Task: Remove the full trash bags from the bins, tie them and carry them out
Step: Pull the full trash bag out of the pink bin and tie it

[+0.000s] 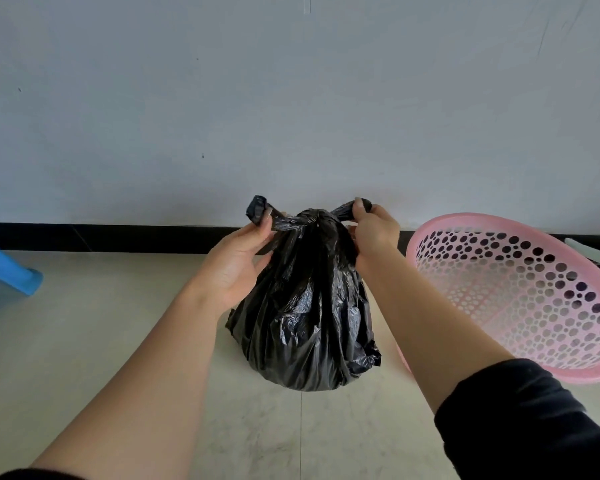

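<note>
A full black trash bag (309, 317) stands on the pale tiled floor in front of the wall. Its top is gathered into a knot with two twisted ends sticking out left and right. My left hand (238, 261) pinches the left end between thumb and fingers. On the other side, my right hand (371, 233) grips the right end. Both ends are drawn sideways away from the knot. Right of the bag, the pink perforated bin (520, 292) tilts toward me, its inside bare with no bag in it.
A blue plastic stool leg (11, 268) shows at the left edge. A white wall (291, 116) with a black skirting (118, 237) runs close behind the bag. A pale object (596, 254) lies behind the pink bin at far right.
</note>
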### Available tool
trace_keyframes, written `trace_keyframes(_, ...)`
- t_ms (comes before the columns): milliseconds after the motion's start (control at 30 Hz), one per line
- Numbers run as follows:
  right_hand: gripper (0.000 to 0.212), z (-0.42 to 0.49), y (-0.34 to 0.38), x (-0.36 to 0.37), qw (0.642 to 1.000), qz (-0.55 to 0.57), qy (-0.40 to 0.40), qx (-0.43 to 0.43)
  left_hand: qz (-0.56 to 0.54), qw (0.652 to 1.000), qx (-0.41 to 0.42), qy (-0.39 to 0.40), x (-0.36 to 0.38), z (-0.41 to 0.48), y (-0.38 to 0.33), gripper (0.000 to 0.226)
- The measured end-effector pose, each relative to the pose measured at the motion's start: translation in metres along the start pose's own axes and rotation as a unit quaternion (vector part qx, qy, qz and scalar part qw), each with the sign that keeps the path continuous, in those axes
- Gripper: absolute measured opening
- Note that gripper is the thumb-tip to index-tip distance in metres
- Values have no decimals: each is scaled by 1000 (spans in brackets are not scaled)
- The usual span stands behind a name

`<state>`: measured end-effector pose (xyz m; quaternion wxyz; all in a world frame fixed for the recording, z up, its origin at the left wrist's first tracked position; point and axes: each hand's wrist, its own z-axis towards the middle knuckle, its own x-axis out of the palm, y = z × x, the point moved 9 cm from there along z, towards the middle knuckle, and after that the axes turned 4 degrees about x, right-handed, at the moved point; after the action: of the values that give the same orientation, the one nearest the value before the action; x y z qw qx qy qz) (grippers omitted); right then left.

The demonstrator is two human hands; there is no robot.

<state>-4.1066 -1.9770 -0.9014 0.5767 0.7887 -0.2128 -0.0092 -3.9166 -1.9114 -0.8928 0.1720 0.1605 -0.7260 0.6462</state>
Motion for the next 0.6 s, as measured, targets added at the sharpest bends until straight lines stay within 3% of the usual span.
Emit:
trace_keyframes(133,31,6,2,-5,997,-44,-35,-56,-84,996,-8,-18,-15,-8,17,37)
trace_keyframes(233,30,11,-2,-7,992,-85,-56,-72,-157,985,3,-75,-27,-10,20,32)
trace_keyframes(400,14,17,-21,-15,999,-27,-45,-5,-218,960,-10,-178,-54,-18,35,30)
trace_keyframes(533,15,16,-31,-23,994,73,-57,63,-211,941,-44,-262,-83,-29,52,35)
trace_keyframes(600,26,16,-38,-30,987,101,-75,100,-206,920,-70,-327,-99,-39,63,35)
